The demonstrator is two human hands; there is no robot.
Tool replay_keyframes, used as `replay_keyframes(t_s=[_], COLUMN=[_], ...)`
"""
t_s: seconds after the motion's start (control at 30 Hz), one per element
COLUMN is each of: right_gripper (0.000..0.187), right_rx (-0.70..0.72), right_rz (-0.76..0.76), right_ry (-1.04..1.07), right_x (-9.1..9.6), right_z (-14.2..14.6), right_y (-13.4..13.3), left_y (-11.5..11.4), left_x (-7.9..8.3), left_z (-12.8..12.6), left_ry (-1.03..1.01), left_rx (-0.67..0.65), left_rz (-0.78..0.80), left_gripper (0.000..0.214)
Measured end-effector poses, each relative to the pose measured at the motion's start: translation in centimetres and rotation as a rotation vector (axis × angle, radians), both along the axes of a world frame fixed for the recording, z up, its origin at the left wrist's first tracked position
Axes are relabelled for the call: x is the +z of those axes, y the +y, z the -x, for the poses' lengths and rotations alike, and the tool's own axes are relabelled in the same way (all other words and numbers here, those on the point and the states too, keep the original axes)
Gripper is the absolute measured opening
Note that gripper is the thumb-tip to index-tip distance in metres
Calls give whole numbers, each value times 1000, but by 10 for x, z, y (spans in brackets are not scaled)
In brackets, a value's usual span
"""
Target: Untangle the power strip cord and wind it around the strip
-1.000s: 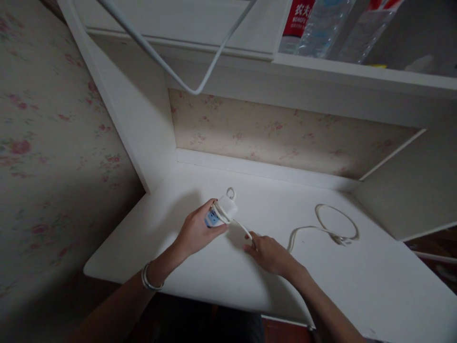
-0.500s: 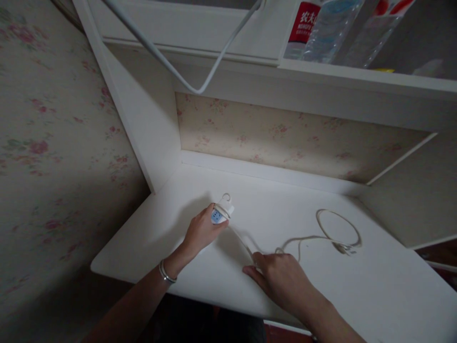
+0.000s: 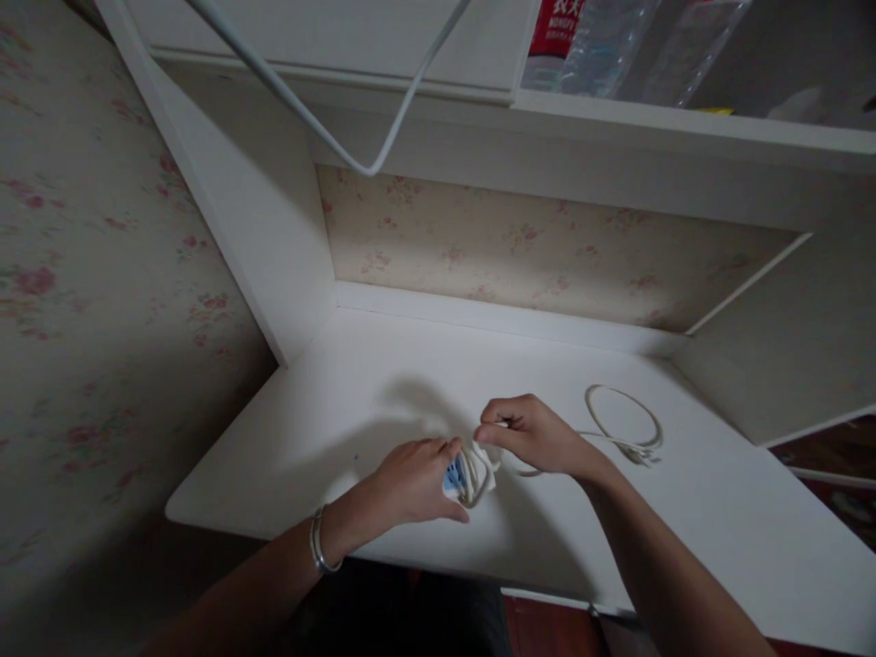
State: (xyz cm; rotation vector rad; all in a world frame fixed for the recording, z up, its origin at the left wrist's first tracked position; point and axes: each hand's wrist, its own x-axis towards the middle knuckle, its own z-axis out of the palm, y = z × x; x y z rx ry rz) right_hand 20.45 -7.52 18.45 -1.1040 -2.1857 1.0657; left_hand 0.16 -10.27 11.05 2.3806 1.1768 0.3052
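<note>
My left hand (image 3: 411, 481), with a bracelet on its wrist, grips a small white and blue power socket (image 3: 454, 477) just above the white desk (image 3: 342, 411). Loops of its white cord (image 3: 479, 473) are wound around the socket. My right hand (image 3: 530, 433) pinches the cord right beside the socket, fingers closed on it. The rest of the cord trails right across the desk to a loose coil (image 3: 624, 420) with the plug end.
A white shelf unit rises behind the desk, with plastic water bottles (image 3: 602, 41) on the upper shelf. A white cable (image 3: 328, 137) hangs down from the top. Floral wallpaper covers the wall on the left (image 3: 82, 274).
My left hand brought the socket nearer the desk's front edge. My right hand lifted off the desk and moved up to the socket with the cord, adding loops and shortening the slack.
</note>
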Motion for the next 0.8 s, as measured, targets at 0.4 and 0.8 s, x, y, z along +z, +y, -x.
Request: replay_keyframes(t_s=[0.4,0.8], right_gripper=[40,31], right_rx=[-136,-287], right_rz=[4,-102], right_ry=[47,240], right_x=[-32,-78], right_z=[-2,-7], right_y=[32,16], left_y=[-24,-19], left_x=[36,66], left_z=[-5,9], left_ry=[-41,-239], left_rx=[-201,-74], left_rz=[79,280], left_gripper=[51,85])
